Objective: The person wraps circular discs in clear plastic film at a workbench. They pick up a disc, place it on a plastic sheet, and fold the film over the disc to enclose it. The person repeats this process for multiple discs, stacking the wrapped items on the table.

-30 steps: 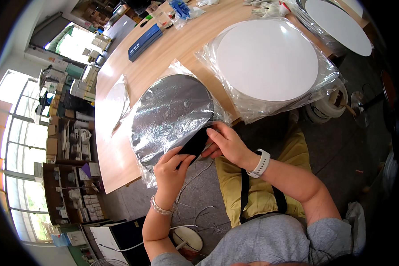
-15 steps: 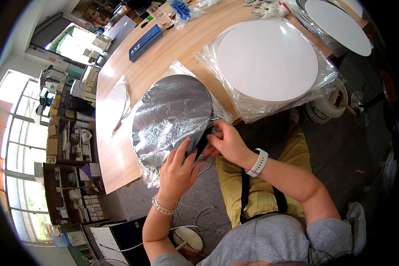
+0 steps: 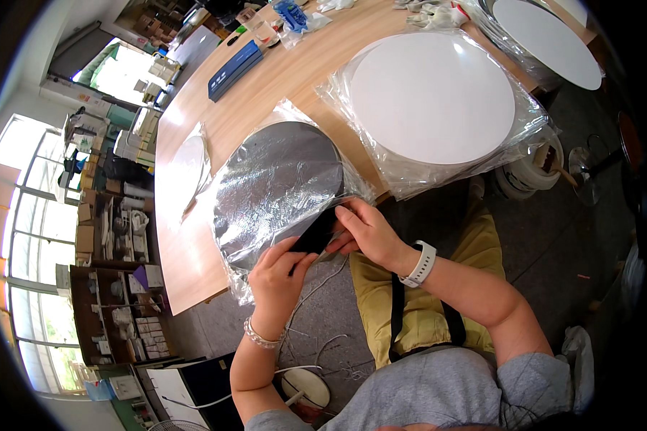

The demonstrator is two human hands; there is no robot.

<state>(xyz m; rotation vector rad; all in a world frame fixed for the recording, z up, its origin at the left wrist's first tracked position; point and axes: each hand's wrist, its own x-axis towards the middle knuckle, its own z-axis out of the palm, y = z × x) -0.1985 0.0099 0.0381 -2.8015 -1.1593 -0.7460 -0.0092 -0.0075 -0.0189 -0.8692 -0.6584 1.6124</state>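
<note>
Head view: a dark, shiny disc in clear plastic wrap lies at the near edge of the wooden table, and both hands work at its lower right rim. The left hand pinches one end of a black flap between thumb and fingers; the right hand pinches the other end, some of its fingers tucked beneath. The likeliest trouble, I judge, is a crease or tear: the wrap looks thin and wrinkled, and uneven tension between the two pinches could pull it askew. The disc's near rim seems to reach past the table edge, so a hard tug might slide it off. As for containers, the wrap encloses the disc at least in part (glare hides how far). The big white disc has clear plastic around it too; whether it sits inside or on top, I cannot tell. The white bucket below has contents too dim to name, whatever the long blue box holds is out of sight, and the brown shelving carries small white boxes.
</note>
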